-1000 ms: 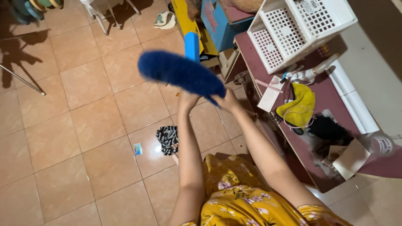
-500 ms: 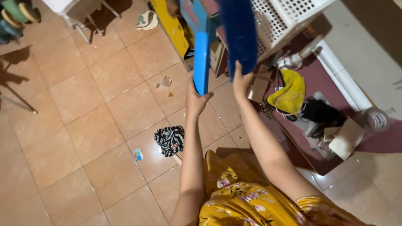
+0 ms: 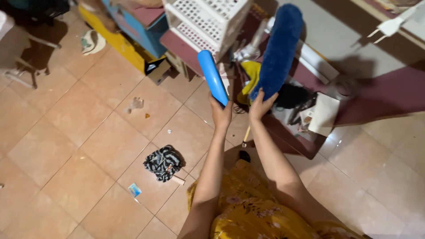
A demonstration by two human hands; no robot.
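Left hand [image 3: 221,114] clenched round blue handle [image 3: 212,82]; right hand [image 3: 261,105] grips base of blue duster head [image 3: 279,48]. Both parts held up apart, over the table's near edge, not joined. Looks like mid-assembly; next needs the two ends lined up. Clutter close behind: white basket [image 3: 208,20], yellow cloth [image 3: 251,73], black cloth [image 3: 292,95]. Striped rag [image 3: 163,163] on floor.

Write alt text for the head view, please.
Seen from above, a person's left hand grips a smooth light-blue plastic handle while the right hand holds a fluffy dark-blue duster head, above a tan tiled floor and a cluttered low maroon table.
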